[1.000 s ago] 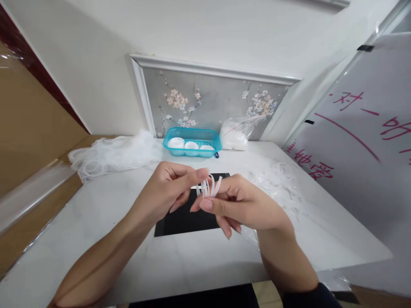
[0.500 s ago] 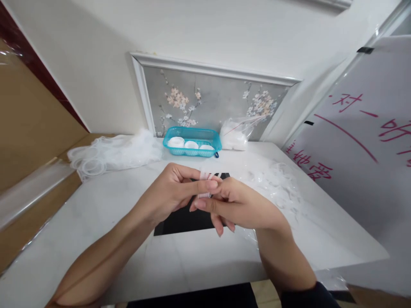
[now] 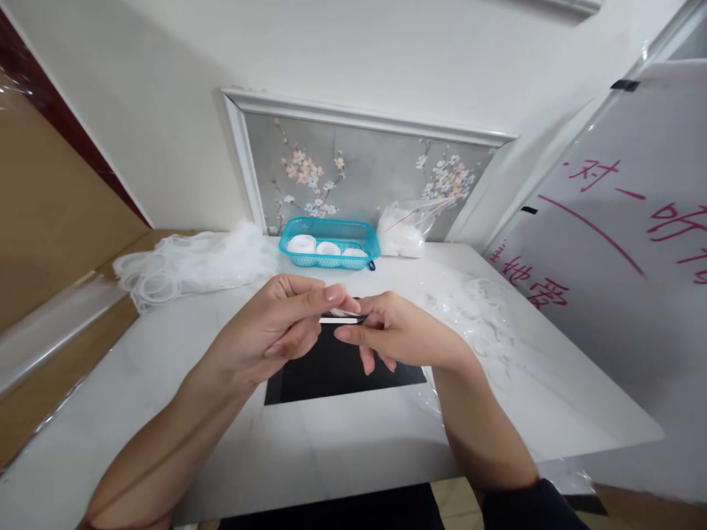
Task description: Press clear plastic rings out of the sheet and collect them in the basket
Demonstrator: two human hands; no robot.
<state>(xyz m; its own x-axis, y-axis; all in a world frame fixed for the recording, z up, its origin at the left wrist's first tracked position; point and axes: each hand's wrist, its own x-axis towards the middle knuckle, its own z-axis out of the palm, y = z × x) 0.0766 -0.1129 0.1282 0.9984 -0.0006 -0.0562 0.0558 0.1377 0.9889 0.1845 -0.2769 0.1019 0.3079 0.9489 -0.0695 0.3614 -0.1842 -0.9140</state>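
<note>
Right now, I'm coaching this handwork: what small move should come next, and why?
I'd probably bring the thumb of the right hand up toward the white piece at the fingertips of the left hand: that thumb stands apart below it, while the left fingers hide most of it.

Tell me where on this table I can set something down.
Free: the strip of table in front of the black mat, between left forearm and right forearm, and the patch between left forearm and the white bundle.
Crowded: at back, with blue basket and clear bag; at right, with scattered whitish pieces; above the mat, with left hand and right hand.
</note>
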